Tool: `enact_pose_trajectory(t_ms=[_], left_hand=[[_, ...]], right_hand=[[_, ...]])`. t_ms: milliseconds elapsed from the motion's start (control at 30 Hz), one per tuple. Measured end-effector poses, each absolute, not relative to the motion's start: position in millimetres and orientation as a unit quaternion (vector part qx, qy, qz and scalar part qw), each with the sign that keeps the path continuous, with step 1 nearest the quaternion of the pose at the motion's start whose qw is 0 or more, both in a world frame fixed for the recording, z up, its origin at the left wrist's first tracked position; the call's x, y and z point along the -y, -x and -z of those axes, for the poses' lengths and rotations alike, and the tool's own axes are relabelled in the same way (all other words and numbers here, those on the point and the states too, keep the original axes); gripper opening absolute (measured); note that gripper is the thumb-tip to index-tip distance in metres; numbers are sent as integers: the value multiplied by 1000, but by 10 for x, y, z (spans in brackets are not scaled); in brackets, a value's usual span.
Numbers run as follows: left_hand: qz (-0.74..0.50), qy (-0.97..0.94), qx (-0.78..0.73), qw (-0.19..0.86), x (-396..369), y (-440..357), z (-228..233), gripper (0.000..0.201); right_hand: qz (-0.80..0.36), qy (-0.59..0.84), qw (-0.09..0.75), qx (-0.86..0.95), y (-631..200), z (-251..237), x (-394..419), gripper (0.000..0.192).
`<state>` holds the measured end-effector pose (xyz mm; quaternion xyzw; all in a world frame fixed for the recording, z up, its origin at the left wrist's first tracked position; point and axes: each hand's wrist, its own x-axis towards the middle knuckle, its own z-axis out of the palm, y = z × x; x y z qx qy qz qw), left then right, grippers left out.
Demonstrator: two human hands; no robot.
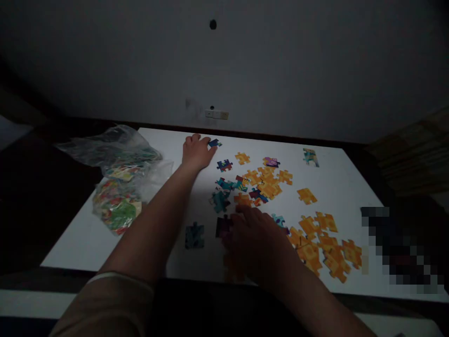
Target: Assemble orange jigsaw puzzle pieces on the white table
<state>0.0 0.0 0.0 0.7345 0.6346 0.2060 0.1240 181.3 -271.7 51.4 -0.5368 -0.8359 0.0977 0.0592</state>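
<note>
My left hand (197,153) reaches to the far side of the white table (164,140), its thumb and index finger at a dark blue jigsaw puzzle piece (215,143). My right hand (257,238) hovers low or rests near the front edge, fingers loosely spread. By its thumb and index finger lies a dark purple puzzle piece (223,226), partly covered. Beyond its fingertips is a loose heap of orange puzzle pieces (268,182) and teal puzzle pieces (220,201). More orange pieces (308,252) lie right of this hand. A dark teal piece (194,235) lies alone between my forearms.
Clear plastic bags (122,187) holding colourful pieces lie on the table's left side, beside my left forearm. One teal and tan piece (310,157) sits far right. Behind the table stands a grey wall with a socket strip (216,114). A pixelated patch covers the right edge.
</note>
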Motion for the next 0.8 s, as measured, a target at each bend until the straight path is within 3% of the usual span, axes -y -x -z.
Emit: enact_pose_trajectory(t_ms=[233,367,500,633,800], left_hand=[[-299,-700,-612,215,-79,56,-10,35],[-370,-682,-555,300,-69,49,-40,31],[-451,-630,-487,403,-26,-70,-184,22],[-498,-582,-395,507,101,-206,-534,31],[-504,-532,-286,618,342,-313,-924,40]], right_hand=[[-140,556,36,819,-1750,-481,2619,20],[-198,576,68,790,-1766,-516,2619,11],[-311,580,191,728,-1952,-669,2488,14],[-397,536,342,662,-2210,-873,2097,7],[-482,503,430,575,-2375,-899,1725,23]])
